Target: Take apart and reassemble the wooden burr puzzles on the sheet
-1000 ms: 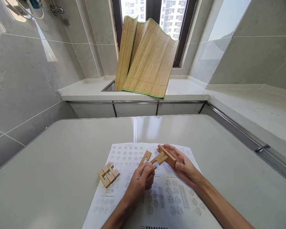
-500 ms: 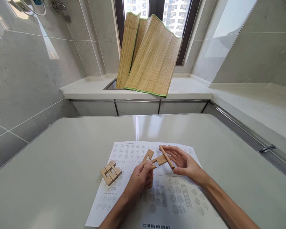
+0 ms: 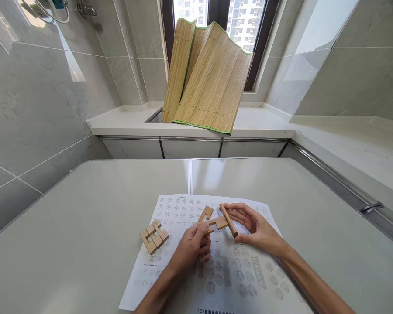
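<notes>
The left hand (image 3: pixel 194 245) pinches two notched wooden pieces (image 3: pixel 218 223), pale brown and flat with rounded cutouts, above the printed sheet (image 3: pixel 170 261). The right hand (image 3: pixel 256 226) grips a straight wooden bar (image 3: pixel 228 220) by its ends, slanted against the end of one notched piece. At the sheet's left edge lies a wooden block cluster (image 3: pixel 153 237), blond, with square gaps. Beyond the sheet's far edge, a folded bamboo mat (image 3: pixel 212 78) leans by the window (image 3: pixel 247 22).

Sheet (image 3: pixel 134 298) cropped below; notched pieces (image 3: pixel 221 223) partly behind left hand (image 3: pixel 194 245).
</notes>
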A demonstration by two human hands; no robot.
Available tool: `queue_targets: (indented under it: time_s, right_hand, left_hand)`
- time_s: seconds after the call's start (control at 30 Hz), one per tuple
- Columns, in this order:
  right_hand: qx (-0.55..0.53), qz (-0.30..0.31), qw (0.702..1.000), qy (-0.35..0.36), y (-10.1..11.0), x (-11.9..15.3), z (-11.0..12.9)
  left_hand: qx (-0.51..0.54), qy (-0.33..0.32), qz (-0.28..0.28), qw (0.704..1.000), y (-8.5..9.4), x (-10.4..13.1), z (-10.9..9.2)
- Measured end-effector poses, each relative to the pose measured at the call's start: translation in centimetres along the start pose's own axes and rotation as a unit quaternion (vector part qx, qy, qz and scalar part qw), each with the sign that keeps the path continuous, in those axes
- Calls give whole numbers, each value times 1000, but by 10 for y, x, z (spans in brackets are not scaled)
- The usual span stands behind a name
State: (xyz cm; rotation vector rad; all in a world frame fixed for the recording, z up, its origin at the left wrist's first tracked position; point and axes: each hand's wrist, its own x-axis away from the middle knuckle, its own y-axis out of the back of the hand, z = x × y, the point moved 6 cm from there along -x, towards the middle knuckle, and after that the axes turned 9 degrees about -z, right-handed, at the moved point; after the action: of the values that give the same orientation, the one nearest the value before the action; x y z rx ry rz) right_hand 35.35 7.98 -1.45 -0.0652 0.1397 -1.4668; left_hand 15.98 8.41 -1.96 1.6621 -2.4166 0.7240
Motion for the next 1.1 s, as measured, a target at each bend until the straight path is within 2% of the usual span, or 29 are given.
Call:
queue_targets:
  time_s: [0.17,0.33,0.73,1.1]
  right_hand:
    - [-14,47,999,-15,-6,2,-1]
    - [11,24,1000,-7,-11,4,-1]
    - [34,29,999,-24,-14,7,6]
    - [7,77,996,-32,-13,6,6]
  left_hand:
    - [-5,11,37,999,-4,2,0]
    - [-5,-5,14,1000,-3,0,1]
    - [-39,-21,5,999,-3,4,-5]
    - [-14,1,65,998,-5,0,2]
